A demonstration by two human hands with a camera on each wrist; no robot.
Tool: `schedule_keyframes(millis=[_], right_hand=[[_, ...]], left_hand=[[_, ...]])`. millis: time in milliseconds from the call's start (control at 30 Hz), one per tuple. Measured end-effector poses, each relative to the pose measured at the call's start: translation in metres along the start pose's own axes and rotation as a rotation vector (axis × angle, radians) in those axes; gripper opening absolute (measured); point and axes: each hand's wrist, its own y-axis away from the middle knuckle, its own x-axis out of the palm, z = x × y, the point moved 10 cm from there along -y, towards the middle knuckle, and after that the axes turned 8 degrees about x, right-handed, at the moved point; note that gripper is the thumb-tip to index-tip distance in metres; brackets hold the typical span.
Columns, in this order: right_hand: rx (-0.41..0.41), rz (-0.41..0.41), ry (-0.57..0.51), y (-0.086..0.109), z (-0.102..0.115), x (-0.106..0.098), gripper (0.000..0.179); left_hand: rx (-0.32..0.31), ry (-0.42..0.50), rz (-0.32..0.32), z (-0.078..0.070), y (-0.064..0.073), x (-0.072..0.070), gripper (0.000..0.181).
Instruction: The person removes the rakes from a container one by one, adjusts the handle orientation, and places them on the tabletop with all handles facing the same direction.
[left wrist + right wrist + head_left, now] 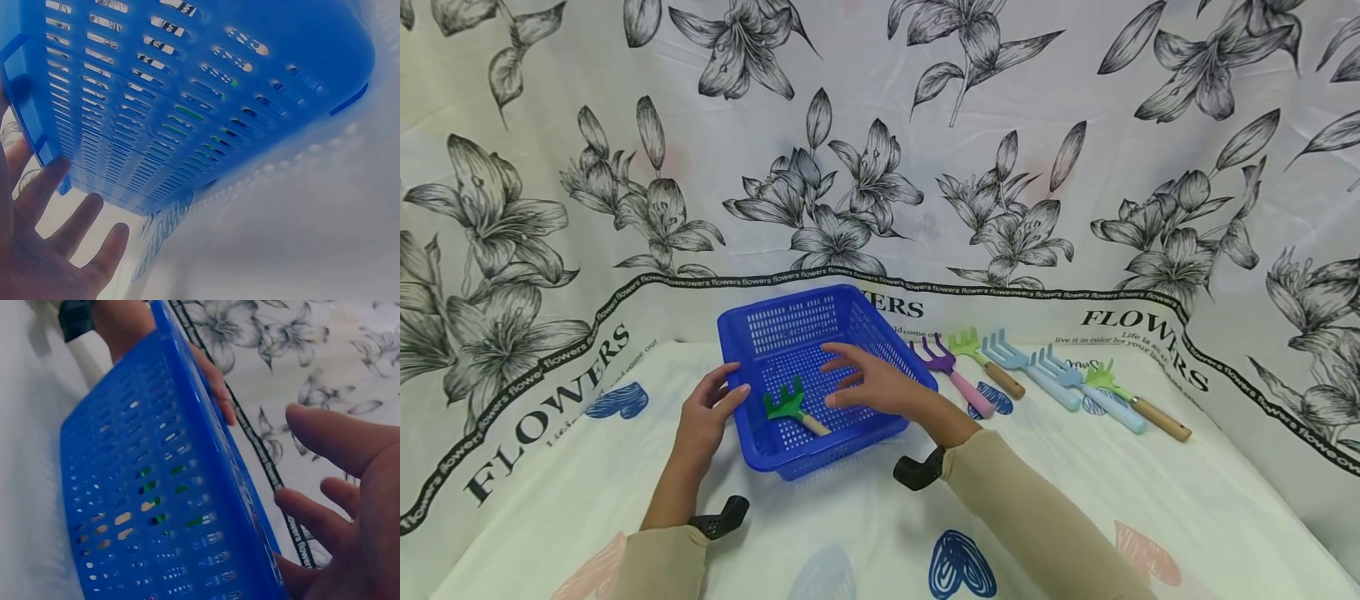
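Observation:
A blue plastic basket (842,437) with slotted walls stands in front of me. My left hand (703,412) holds its left rim, the thumb over the edge; in the left wrist view the other fingers (87,215) spread outside the wall. A green hand rake (786,404) with a pale handle lies inside on the basket floor, showing through the slots in the right wrist view. Over the basket's right part hovers my right hand (876,383), fingers spread and slightly bent, holding nothing.
Right of the basket lie several more hand rakes: a purple one (958,379) with a pink handle, a light green one (992,367), two light blue ones (1030,362) and another green one (1138,402). A flower-printed cloth (880,208) rises behind.

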Motion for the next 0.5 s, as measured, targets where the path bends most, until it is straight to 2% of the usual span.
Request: schedule_keyframes(millis=[200,500], right_hand=[[0.058,0.127,-0.020,-0.011,-0.008,0.013,0.070],[0.162,0.267,0.027,-0.022,-0.024,0.030,0.060]], left_hand=[[0.003,0.003,-0.009,-0.002,0.001,0.000,0.064],[-0.004,0.001,-0.003,-0.001,-0.001,0.000,0.063]])
